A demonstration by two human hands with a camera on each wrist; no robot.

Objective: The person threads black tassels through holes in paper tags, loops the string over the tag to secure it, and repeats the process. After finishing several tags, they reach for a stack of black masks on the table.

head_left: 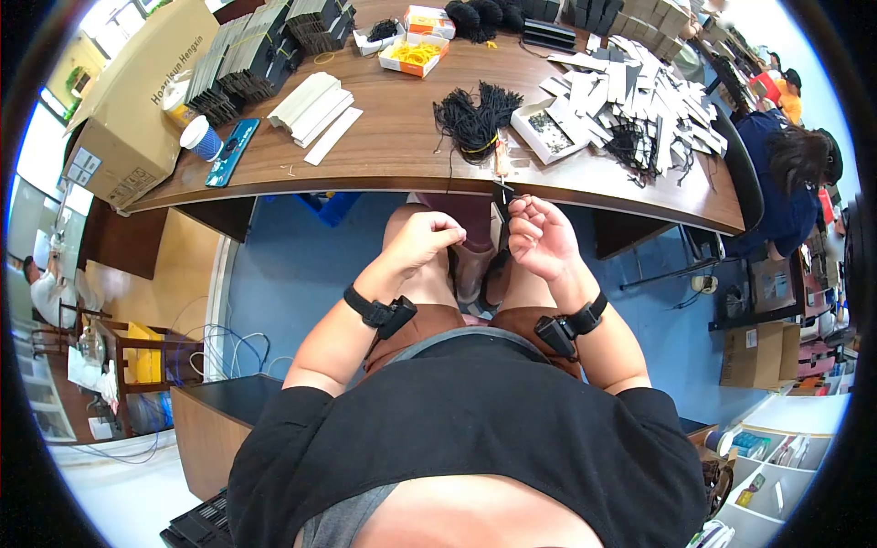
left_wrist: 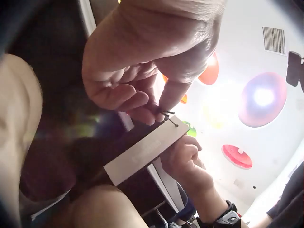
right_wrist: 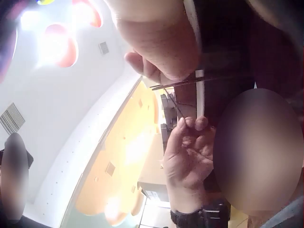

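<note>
A hang tag [left_wrist: 147, 151], pale on one face and dark on the other, is held over the lap, just off the table's front edge. My right hand [head_left: 544, 239] grips it near its holed end between thumb and fingers. Through the hole runs a thin black cord [left_wrist: 175, 120]. My left hand [head_left: 422, 243] pinches the cord between thumb and fingertip, and in the right wrist view the cord [right_wrist: 175, 103] stretches between the two hands. On the table in front lies a tied bundle of black cords [head_left: 475, 119].
Right of the bundle are a white box [head_left: 550, 132] of small pieces and a heap of loose tags [head_left: 630, 100]. To the left stand a tag stack [head_left: 312, 102], a blue phone [head_left: 233, 152], a paper cup [head_left: 200, 137] and a carton [head_left: 137, 110]. Yellow bands [head_left: 414, 55] lie farther back.
</note>
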